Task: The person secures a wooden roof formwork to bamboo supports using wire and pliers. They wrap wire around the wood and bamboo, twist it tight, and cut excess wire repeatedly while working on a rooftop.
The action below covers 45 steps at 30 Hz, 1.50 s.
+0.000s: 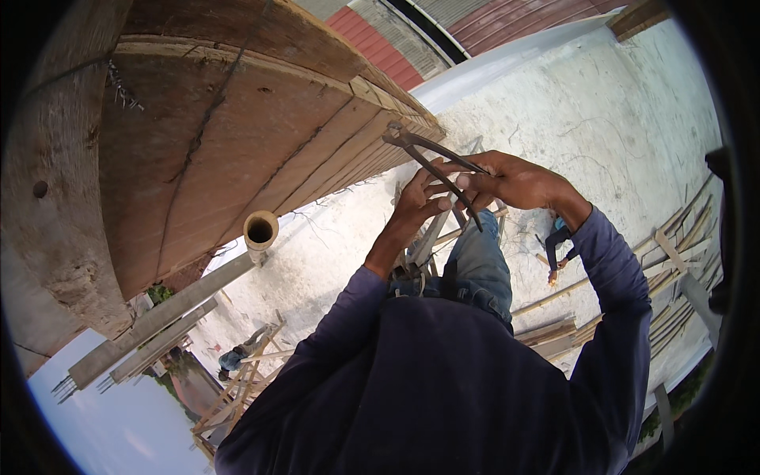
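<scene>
Metal pincers, dark and worn, are up in front of my chest, jaws toward the upper left and two long handles spread apart. My right hand is closed about the handles, its thumb by the lower one. Close beside it, my left hand has its fingers bent inward behind the lower handle. What the left fingers pinch, if anything, is hidden. The jaws are near the edge of a large wooden formwork panel, seemingly apart from it.
Wires cross the panel, and a thick timber stands at left. Below are an open pipe end and concrete beams with protruding bars. Far beneath, one person is at right, another at lower left near wooden framing. Poles lie right.
</scene>
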Available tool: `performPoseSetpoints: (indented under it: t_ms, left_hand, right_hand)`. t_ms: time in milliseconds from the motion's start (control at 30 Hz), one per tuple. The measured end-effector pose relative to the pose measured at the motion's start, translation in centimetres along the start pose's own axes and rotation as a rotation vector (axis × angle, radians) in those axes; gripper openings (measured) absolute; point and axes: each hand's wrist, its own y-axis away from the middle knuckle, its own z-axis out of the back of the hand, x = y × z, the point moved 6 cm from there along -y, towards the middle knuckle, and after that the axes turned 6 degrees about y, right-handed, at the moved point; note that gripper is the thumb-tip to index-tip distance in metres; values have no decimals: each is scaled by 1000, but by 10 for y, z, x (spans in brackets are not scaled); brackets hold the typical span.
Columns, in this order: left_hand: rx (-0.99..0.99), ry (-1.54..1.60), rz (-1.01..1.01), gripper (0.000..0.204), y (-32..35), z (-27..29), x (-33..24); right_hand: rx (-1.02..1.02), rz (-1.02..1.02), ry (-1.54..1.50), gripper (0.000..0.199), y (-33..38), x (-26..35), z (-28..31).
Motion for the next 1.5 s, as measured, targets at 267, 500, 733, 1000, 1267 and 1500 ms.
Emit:
performPoseSetpoints:
  t_ms: [267,500,733,1000,1267,1500]
  left_hand:
    - [44,-20,-65,105,-30,-24,-34]
    - [242,209,6,83,-53,-43,-28]
    - [172,568,25,88,-69,-53,-2]
    - [105,486,-110,95,-54,-22,-4]
    - [-152,-114,24,80,-16,6,-19]
    - [-300,-560,-207,74,12,-1,-77]
  right_hand:
    - [12,-189,114,59,-21,5,38]
    - [-57,-243,131,53,-26,-1,48]
    - [-20,-380,280,65,-21,15,52]
    - [-175,0,646,59,-27,16,46]
    - [-687,43,1496,39,-13,17,35]
    - [-677,-16,1517,24,-29,5,46]
